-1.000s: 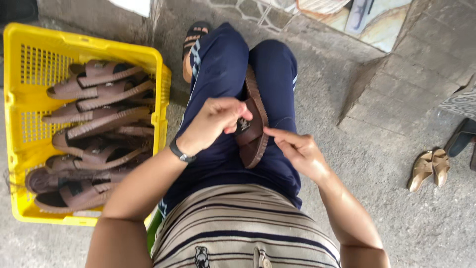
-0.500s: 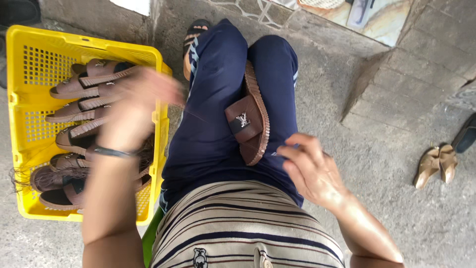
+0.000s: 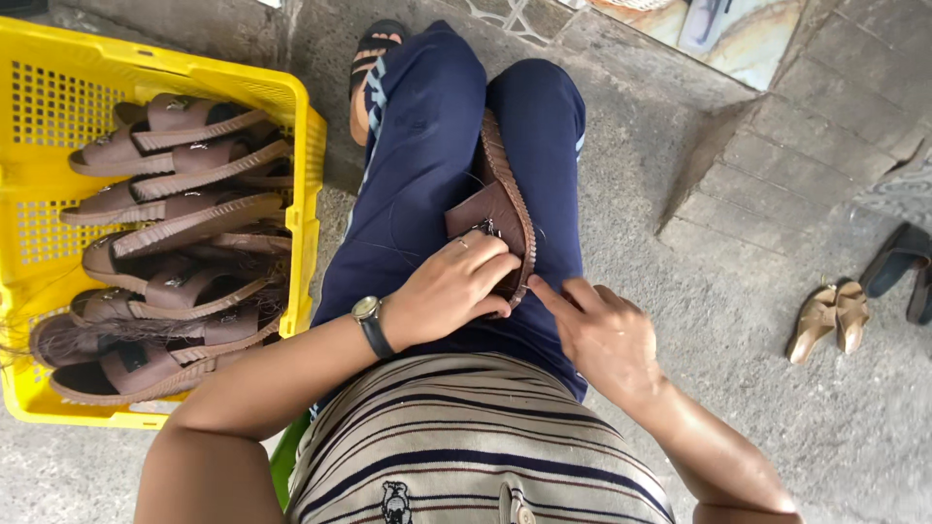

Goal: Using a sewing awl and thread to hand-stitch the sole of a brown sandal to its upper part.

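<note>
On the concrete floor (image 3: 738, 320), at the person's left, a yellow plastic crate (image 3: 39, 78) is seen, w/ perforated walls, filled w/ brown sandals (image 3: 184, 209) stacked on edge in rows; loose threads are seen hanging off the lower ones. Navy trousers (image 3: 427, 175) are worn by the seated person, w/ a striped shirt (image 3: 476, 446) at bottom of view; one foot in a dark sandal (image 3: 374, 58) is seen beyond the knee. Across the lap, betw. both thighs, a brown sandal (image 3: 500, 209) is laid on its side, its ridged sole edge turned to the right thigh, a small metal ornament showing on the strap. The strap end nearest the body is covered by the left hand (image 3: 451, 291), fingers curled down over it, grip pressed on the sandal; a wristwatch (image 3: 369, 320) is worn on that wrist & a ring on one finger. The right hand (image 3: 602, 335) is held just beside the sole's near end, index finger extended & touching the sole edge, other fingers loosely folded, nothing pinched. Well apart at right, a tan pair of shoes (image 3: 830, 318) is left on the floor, w/ a dark slipper (image 3: 898, 257) near it
</note>
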